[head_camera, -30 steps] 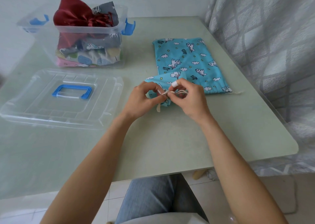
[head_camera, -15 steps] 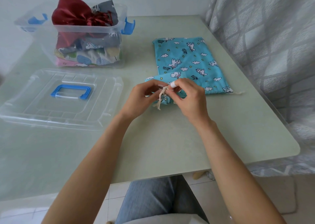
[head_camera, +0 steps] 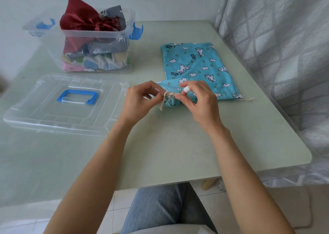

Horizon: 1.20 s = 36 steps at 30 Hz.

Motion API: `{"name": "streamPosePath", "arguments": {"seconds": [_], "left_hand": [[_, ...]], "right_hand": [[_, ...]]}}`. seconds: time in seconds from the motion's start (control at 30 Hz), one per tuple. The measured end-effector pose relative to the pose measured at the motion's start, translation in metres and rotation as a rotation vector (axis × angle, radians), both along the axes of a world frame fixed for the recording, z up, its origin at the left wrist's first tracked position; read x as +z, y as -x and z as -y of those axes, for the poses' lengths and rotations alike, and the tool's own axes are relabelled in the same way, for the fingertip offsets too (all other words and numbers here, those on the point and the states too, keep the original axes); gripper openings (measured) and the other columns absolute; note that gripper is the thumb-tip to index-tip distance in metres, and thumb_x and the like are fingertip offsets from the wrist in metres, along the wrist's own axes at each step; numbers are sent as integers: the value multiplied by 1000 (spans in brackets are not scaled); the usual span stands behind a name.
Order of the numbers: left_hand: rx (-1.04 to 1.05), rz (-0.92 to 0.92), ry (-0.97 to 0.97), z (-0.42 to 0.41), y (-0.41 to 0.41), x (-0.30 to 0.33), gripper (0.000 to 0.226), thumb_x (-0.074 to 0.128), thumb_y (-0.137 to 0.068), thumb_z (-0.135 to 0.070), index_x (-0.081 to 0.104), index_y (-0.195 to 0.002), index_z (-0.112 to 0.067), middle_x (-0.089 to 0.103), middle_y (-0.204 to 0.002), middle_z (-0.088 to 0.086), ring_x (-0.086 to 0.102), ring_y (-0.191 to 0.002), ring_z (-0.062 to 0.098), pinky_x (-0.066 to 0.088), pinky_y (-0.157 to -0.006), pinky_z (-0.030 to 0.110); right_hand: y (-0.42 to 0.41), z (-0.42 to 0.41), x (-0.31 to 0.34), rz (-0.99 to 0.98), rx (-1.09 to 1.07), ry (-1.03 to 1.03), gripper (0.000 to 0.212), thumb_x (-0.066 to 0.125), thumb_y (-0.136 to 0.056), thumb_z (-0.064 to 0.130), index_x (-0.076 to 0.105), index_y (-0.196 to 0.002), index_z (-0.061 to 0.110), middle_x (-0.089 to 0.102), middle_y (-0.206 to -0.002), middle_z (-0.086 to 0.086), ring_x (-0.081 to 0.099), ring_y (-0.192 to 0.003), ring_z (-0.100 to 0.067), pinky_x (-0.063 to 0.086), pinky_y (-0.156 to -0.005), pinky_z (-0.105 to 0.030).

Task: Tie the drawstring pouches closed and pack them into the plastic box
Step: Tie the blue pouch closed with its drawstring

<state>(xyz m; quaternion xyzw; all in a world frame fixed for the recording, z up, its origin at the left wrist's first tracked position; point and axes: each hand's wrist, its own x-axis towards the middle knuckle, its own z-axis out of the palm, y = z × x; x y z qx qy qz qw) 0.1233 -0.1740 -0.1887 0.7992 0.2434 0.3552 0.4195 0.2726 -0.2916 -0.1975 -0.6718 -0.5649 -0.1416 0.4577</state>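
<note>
both hands, left hand (head_camera: 140,98) and right hand (head_camera: 199,100), pinch the cream drawstring (head_camera: 168,95) at the gathered mouth of the blue pouch (head_camera: 195,64) between them; plastic box (head_camera: 85,37) beyond the left.

I am looking at my turquoise pouch (head_camera: 195,66) printed with white unicorns, clouds and yellow stars, its cord (head_camera: 168,95) cream. The clear box (head_camera: 96,36) is showing dark red, grey and pink pouches, with blue clips. The clear lid (head_camera: 58,107) has a blue handle; the bench (head_camera: 160,144) is pale green.
</note>
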Motion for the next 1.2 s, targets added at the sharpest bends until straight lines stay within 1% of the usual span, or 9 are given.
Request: {"name": "streamPosePath", "arguments": {"seconds": [0.1,0.17,0.33,0.47,0.6,0.7,0.93,1.03,1.2], "left_hand": [[85,-68,-207,5,4,9,3,67,-72,-20,67,-75,-19,66,-68,-12,61,-67,0,41,-63,10],[123,-127,-363,7,6,16,8,66,-70,-25,67,-74,-19,66,-69,-9,60,-64,5,43,-60,18],[202,-170,-342,14,16,12,11,67,-66,-27,67,-70,-17,66,-64,-7,58,-57,8,45,-58,24],[76,-199,-196,15,25,0,6,71,-78,-14,66,-78,-18,70,-76,-3,61,-64,-3,41,-55,9],[-80,-155,81,23,27,1,6,59,-91,-17,57,-85,-19,66,-88,-9,60,-73,-6,45,-63,17],[-31,16,243,33,22,1,15,55,-93,-13,55,-80,-21,65,-74,-15,56,-65,-3,42,-58,15],[87,168,512,47,8,1,17,53,-93,-14,56,-76,-17,61,-71,-7,51,-57,-1,37,-52,10],[157,105,353,44,7,-3,14,53,-92,-12,55,-79,-15,56,-74,-7,50,-61,-2,38,-58,11],[263,11,-195,35,8,-10,6,51,-91,-6,55,-87,-4,55,-85,-4,45,-75,16,31,-68,19]], "right_hand": [[5,3,1,112,-109,23,30,62,-83,37,62,-77,7,62,-104,-7,56,-93,-24,37,-80,-33],[10,9,0,111,-160,37,31,59,-83,38,62,-79,7,60,-102,-9,57,-90,-29,37,-78,-33],[19,21,-2,183,-220,145,35,51,-83,41,60,-77,8,61,-91,-10,56,-80,-31,39,-70,-36],[23,33,-2,-39,-81,202,21,63,-86,27,57,-81,7,62,-82,-4,58,-72,-25,44,-62,-34],[30,38,2,-410,67,124,14,70,-82,13,62,-93,8,64,-74,4,60,-68,-11,50,-66,-23],[36,38,1,-575,113,78,22,70,-81,7,61,-100,15,61,-73,8,59,-68,-6,47,-69,-14],[50,35,-9,-721,101,58,21,69,-81,8,59,-95,21,63,-77,5,59,-72,-9,48,-72,-21],[48,36,-10,-655,99,104,20,70,-82,10,60,-98,18,62,-75,8,60,-72,-10,49,-71,-21],[47,37,-3,-528,130,151,18,69,-82,10,64,-99,13,61,-75,12,59,-69,-6,48,-70,-15]]}}
